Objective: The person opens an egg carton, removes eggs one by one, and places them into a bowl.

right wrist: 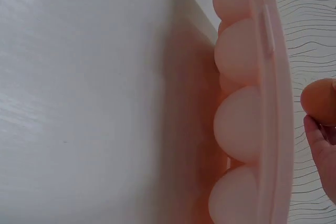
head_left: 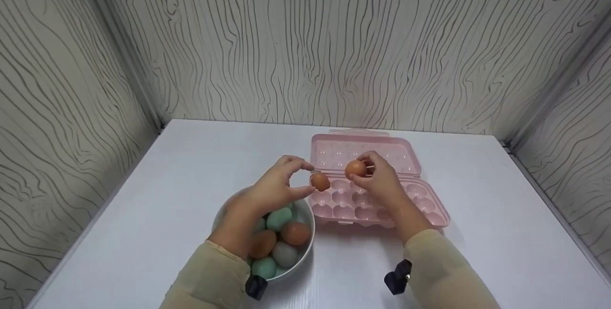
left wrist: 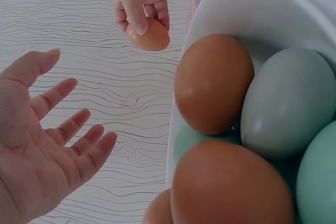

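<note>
My right hand (head_left: 379, 177) pinches a brown egg (head_left: 355, 169) between thumb and fingers, above the back row of a pink egg carton (head_left: 342, 212). In the left wrist view the same egg (left wrist: 149, 35) hangs from the right hand's fingertips. A second brown egg (head_left: 320, 181) sits at the carton's back left corner. Beside it is my left hand (head_left: 279, 185), thumb and fingers spread apart. The left wrist view shows this hand (left wrist: 50, 140) holding nothing. Below the left forearm stands a white bowl (head_left: 311, 242) of brown, grey and green eggs, partly covered by the arm.
The carton's lid (head_left: 365, 154) lies folded back behind its cups. All of this stands on a white table (head_left: 191, 156), with wood-patterned panels (head_left: 305, 51) at the back and both sides. The bowl's rim is close to the carton's left end.
</note>
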Tool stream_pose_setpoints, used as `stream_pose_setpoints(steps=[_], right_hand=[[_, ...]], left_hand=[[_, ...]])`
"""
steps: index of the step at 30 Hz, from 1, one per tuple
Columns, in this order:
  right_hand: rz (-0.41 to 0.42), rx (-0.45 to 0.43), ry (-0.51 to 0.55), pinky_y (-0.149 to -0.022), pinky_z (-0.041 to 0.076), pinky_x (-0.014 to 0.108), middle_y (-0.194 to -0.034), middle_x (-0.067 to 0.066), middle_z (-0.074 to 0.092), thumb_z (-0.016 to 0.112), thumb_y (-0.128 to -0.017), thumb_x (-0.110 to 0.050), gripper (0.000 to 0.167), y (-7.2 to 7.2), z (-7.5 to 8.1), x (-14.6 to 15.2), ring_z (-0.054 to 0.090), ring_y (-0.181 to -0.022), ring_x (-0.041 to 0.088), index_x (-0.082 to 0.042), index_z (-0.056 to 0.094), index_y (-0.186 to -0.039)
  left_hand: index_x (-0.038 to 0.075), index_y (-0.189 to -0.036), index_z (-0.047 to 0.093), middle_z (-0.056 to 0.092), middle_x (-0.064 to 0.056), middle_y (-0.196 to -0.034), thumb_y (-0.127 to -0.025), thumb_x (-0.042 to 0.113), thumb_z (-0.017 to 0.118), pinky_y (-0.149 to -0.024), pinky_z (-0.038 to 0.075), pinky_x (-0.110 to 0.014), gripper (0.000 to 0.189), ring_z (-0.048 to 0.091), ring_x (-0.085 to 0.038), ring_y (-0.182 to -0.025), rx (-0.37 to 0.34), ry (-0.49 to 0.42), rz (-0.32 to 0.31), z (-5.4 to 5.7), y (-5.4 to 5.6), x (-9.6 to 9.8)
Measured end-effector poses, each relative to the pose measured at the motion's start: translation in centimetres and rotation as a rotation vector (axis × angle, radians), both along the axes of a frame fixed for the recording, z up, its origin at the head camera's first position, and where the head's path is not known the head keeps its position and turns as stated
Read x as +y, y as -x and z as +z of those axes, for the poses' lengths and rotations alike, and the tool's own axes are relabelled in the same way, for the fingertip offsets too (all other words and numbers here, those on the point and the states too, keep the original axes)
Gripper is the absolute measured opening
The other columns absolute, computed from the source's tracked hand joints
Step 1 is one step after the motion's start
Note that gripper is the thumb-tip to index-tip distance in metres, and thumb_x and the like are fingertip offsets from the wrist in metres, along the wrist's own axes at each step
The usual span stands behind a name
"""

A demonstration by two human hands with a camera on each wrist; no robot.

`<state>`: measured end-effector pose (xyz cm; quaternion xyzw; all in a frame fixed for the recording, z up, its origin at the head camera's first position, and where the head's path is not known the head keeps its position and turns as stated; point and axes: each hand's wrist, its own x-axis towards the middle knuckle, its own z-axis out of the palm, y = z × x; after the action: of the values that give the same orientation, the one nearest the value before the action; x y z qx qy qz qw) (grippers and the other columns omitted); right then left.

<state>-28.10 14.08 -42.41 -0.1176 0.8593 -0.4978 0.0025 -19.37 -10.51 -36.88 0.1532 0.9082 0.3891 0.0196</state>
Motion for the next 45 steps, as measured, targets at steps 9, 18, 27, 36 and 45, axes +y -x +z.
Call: stream_pose_setpoints(steps=[9,18,27,36,45], right_hand=[[0.080,-0.050,0.094,-0.080,0.050,0.030,-0.110,0.014,0.051,0.071,-0.078,-0.012,0.040,-1.7,2.7,-0.8,0.056,-0.099,0.026,-0.007,0.048,-0.110],[0.229,-0.031,0.148,-0.079,0.051,0.032,-0.108,0.012,0.051,0.074,-0.076,-0.016,0.042,-4.2,4.8,-3.0,0.059,-0.094,0.024,-0.009,0.049,-0.110],[0.307,-0.055,0.239,-0.079,0.052,0.033,-0.109,0.014,0.052,0.072,-0.078,-0.013,0.042,-5.4,4.9,-4.4,0.061,-0.097,0.027,-0.005,0.049,-0.112],[0.316,-0.124,0.287,-0.082,0.051,0.033,-0.113,0.017,0.051,0.069,-0.081,-0.011,0.040,-5.9,5.1,-5.0,0.059,-0.100,0.027,-0.001,0.047,-0.112],[0.345,-0.135,0.323,-0.083,0.050,0.035,-0.106,0.015,0.054,0.065,-0.085,-0.021,0.035,-5.6,5.0,-4.2,0.059,-0.097,0.023,0.001,0.051,-0.109]], left_hand=[[0.027,-0.126,0.048,0.041,0.002,-0.130,-0.081,0.029,0.069,-0.091,0.045,-0.035,0.050,0.044,-0.016,-0.118,-0.019,-0.025,0.019,0.0,0.0,1.3],[0.025,-0.135,0.037,0.039,0.000,-0.131,-0.079,0.023,0.071,-0.089,0.047,-0.033,0.066,0.043,-0.018,-0.117,0.046,-0.079,-0.016,0.2,0.0,2.0],[0.019,-0.130,0.043,0.043,-0.003,-0.126,-0.080,0.017,0.071,-0.088,0.047,-0.031,0.057,0.046,-0.018,-0.112,0.129,-0.117,-0.072,0.2,-0.2,2.4],[0.021,-0.123,0.051,0.052,0.003,-0.114,-0.080,0.019,0.070,-0.086,0.047,-0.024,0.046,0.051,-0.012,-0.101,0.153,-0.063,-0.041,0.5,-0.2,2.2],[0.020,-0.117,0.053,0.053,0.003,-0.109,-0.080,0.020,0.070,-0.080,0.049,-0.024,0.041,0.051,-0.014,-0.095,0.104,0.002,-0.087,0.9,-0.4,1.4]])
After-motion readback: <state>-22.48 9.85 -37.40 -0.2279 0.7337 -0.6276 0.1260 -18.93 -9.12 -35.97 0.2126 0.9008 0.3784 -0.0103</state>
